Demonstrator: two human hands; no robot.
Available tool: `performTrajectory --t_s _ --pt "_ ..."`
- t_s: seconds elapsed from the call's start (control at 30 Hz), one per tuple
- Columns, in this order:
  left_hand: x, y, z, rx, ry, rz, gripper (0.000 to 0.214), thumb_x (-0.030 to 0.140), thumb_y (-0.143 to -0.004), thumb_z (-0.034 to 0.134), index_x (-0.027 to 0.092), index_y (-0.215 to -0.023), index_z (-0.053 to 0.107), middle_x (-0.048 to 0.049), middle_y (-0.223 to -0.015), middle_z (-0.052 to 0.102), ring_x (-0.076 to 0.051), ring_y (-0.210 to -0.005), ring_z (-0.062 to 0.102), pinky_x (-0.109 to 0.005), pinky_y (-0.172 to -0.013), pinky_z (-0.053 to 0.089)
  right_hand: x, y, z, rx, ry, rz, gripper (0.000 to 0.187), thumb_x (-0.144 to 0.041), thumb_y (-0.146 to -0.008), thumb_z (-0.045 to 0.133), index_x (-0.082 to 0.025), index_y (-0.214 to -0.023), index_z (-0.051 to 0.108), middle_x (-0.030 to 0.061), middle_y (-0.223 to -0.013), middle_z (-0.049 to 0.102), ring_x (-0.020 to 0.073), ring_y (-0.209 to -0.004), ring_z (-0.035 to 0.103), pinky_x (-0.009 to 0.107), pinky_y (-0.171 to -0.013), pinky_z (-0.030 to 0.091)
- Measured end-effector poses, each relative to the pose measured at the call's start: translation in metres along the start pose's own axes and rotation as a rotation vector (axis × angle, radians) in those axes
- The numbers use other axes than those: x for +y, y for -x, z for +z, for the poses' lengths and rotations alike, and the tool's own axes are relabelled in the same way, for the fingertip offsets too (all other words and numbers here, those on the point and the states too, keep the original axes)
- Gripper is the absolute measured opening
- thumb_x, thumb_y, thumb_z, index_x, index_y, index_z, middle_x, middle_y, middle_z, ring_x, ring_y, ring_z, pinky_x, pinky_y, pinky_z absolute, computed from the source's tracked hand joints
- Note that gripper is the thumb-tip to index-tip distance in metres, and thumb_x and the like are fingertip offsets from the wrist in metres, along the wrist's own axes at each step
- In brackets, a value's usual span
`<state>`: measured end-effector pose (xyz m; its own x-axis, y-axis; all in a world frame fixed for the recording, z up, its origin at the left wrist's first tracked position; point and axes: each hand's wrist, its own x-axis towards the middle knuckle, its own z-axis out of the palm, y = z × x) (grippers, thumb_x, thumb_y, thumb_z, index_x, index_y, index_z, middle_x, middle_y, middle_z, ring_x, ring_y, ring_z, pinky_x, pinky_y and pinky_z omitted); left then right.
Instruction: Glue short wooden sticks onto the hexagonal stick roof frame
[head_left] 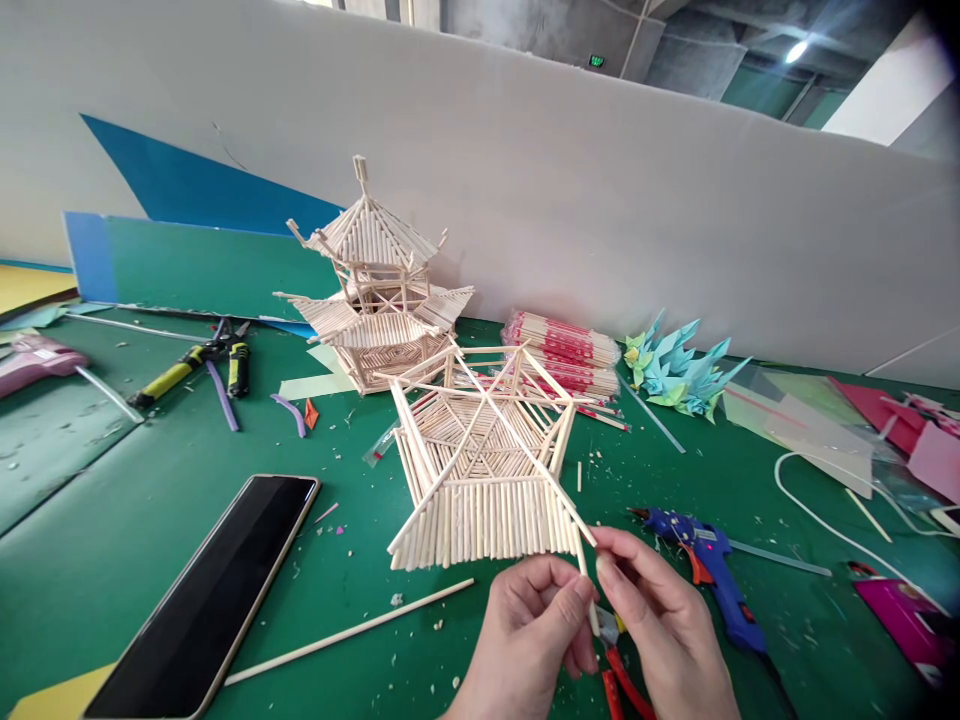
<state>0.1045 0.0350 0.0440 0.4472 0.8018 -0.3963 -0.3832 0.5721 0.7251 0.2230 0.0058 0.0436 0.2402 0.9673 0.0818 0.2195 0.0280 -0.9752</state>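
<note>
My left hand [529, 630] and my right hand [660, 625] meet low in the frame, both pinching a short wooden stick [587, 585] at the near right corner of a hexagonal roof frame of wooden sticks [480, 460]. The frame rests tilted on the green table [150, 500]. Red-handled pliers [619, 680] lie under my hands. Behind the frame stands a finished stick pagoda [375, 290].
A phone [210, 590] lies face up at the left, a long loose stick [352, 630] beside it. A blue glue gun [709, 570] is at the right. Packed chopsticks [562, 350], paper cranes [679, 365], cutters [199, 365] and coloured sheets surround the work.
</note>
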Motion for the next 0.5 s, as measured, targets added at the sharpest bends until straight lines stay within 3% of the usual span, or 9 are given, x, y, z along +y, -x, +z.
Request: performTrajectory --t_s 0.3,0.5 --pt "-0.0045 -0.0034 -0.0028 0.010 -0.039 -0.011 0.043 0.054 -0.056 0.070 0.015 -0.052 0.053 0.0048 -0.033 0.047 -0.005 -0.031 0.037 -0.018 -0.038 0.024 -0.0012 -0.0025 0.0044 -0.043 -0.048 0.144 0.016 -0.036 -0.080 0.056 -0.021 -0.080 0.061 -0.0004 -0.070 0.059 0.0141 -0.062 0.054 0.020 -0.054 0.046" --pt "-0.0091 -0.0059 -0.0042 0.022 -0.037 0.006 0.044 0.056 -0.057 0.070 0.015 -0.052 0.053 0.0050 -0.032 0.046 -0.005 -0.030 0.036 -0.018 -0.037 0.023 -0.0031 -0.0030 0.0089 -0.048 -0.228 0.267 0.021 -0.039 -0.077 0.060 -0.018 -0.076 0.059 -0.0028 -0.065 0.051 0.0097 -0.056 0.045 0.018 -0.050 0.039"
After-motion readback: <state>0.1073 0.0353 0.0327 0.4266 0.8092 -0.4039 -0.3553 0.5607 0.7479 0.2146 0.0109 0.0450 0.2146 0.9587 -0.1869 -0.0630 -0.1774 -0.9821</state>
